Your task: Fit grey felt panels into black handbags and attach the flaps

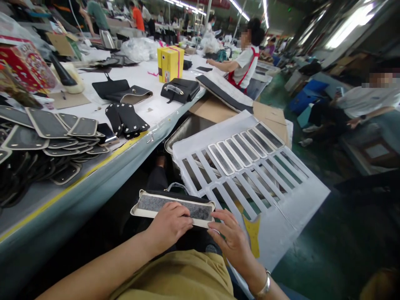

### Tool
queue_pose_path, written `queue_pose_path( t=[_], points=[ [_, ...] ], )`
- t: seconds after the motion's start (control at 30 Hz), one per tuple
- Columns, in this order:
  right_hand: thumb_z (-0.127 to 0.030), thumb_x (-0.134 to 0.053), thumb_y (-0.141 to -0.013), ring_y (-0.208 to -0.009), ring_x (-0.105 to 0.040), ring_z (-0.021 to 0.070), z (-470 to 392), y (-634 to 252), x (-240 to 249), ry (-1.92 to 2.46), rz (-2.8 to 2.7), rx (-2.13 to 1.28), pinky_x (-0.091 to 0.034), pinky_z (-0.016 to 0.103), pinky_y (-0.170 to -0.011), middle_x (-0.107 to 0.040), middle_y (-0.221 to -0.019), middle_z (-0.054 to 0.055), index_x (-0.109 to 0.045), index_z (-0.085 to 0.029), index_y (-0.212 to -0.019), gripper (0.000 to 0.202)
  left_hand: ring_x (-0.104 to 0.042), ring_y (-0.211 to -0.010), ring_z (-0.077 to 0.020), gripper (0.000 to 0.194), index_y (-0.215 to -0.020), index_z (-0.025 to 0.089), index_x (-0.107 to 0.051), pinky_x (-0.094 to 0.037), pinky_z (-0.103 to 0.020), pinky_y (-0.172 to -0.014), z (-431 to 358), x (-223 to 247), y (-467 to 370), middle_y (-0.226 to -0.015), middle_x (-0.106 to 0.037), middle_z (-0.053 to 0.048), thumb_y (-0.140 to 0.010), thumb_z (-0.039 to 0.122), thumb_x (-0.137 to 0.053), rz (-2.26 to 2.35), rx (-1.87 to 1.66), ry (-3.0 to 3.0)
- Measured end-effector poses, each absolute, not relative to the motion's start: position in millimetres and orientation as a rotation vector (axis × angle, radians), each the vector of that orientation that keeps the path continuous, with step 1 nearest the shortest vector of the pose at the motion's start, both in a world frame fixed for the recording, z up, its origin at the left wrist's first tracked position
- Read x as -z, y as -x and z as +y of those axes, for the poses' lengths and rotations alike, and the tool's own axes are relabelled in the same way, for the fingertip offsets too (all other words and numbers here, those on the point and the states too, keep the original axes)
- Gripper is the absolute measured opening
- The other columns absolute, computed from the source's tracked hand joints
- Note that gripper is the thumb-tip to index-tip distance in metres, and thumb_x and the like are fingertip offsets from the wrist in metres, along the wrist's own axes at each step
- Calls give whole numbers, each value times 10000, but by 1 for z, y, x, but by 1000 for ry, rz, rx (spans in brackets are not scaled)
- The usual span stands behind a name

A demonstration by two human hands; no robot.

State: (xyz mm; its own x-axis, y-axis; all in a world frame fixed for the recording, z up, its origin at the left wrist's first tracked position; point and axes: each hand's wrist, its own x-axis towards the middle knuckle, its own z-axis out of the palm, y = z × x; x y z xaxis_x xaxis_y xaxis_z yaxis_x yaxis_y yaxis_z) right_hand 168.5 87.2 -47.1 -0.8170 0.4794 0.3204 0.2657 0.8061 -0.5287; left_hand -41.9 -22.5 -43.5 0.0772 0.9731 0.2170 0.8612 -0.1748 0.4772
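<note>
A black handbag [184, 195] lies on my lap, with a handle wrapped in clear plastic at its far side. Facing up on it is a long grey felt-like panel [153, 203] framed by a cream border. Across the panel's middle lies my left hand [173, 220], its fingers curled together over the near edge. My right hand [229, 233] is at the right end, thumb and fingers closed on the corner of the border. The bag's underside is hidden from me.
Right of my lap, a white slotted board [312, 191] carries several grey cream-edged strips [240, 150]. Along the left runs a white worktable [156, 108] with stacked black pieces [53, 129], another black bag [179, 89] and a yellow box [170, 64]. Other people sit and stand beyond.
</note>
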Motion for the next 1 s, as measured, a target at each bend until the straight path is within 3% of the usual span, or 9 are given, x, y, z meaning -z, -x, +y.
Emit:
queue_pose_path(
  t=[0.5,0.7,1.0],
  points=[
    [-147,-572,-820,-1128,-503,193,83,-160,38,482,-2569,-415,-260,500,-1079,-654,-1033,2,-648,-228,-830,112,-484,-842,-172,182,-828,213,-648,-377,-357,-790,-22,53,35,-946,-678,9,-898,197,-481,1877,-777,-2263],
    [-190,-564,-843,-1061,-546,184,77,-159,46,597,-2507,-455,-310,481,-1051,-634,-1067,56,-605,-196,-989,152,-503,-826,-155,175,-809,201,-631,-359,-358,-847,-21,49,32,-924,-678,19,-898,181,-482,1889,-831,-2248],
    [-154,-535,-837,-1153,-479,206,73,-151,47,664,-2494,-491,-265,506,-1057,-614,-1112,39,-648,-216,-791,137,-515,-842,-164,176,-786,211,-650,-377,-356,-813,-22,47,33,-923,-679,12,-886,227,-506,1869,-865,-2088]
  ],
)
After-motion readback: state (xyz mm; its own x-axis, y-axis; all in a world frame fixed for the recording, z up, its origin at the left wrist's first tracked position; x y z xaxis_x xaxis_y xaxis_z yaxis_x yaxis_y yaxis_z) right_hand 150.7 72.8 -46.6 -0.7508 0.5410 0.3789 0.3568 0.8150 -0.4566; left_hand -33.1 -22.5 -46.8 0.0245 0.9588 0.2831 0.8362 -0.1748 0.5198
